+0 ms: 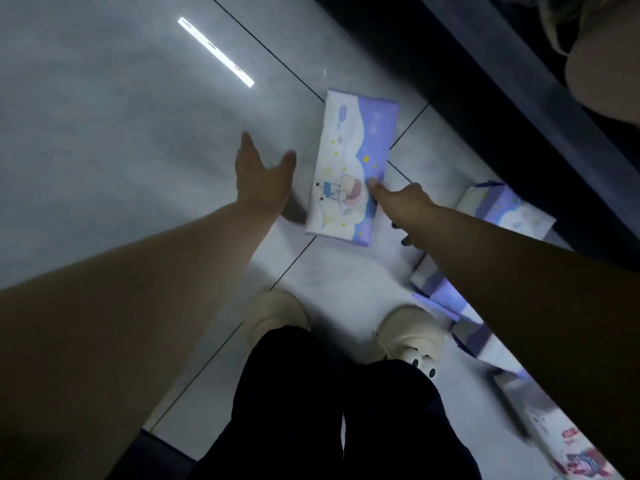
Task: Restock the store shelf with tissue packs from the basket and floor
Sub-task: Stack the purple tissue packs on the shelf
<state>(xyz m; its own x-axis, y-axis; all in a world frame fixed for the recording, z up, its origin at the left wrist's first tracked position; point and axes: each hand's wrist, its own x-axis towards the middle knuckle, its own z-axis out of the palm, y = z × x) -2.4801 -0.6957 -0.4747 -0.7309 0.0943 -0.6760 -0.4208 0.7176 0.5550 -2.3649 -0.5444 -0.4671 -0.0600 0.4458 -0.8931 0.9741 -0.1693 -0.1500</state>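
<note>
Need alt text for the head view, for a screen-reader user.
Seen from above, a person's right hand touches the right edge of a flat white-and-purple plastic-wrapped tissue pack on the glossy grey tiled floor, while the open left hand hovers by its left side. More purple-and-white tissue packs lie to the right, beside the dark shelf base.

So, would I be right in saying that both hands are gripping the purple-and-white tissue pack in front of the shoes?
Not quite. Only the right hand grips the tissue pack, with its thumb on the pack's right edge. The left hand is open beside the pack and does not touch it. The head view shows this.
</note>
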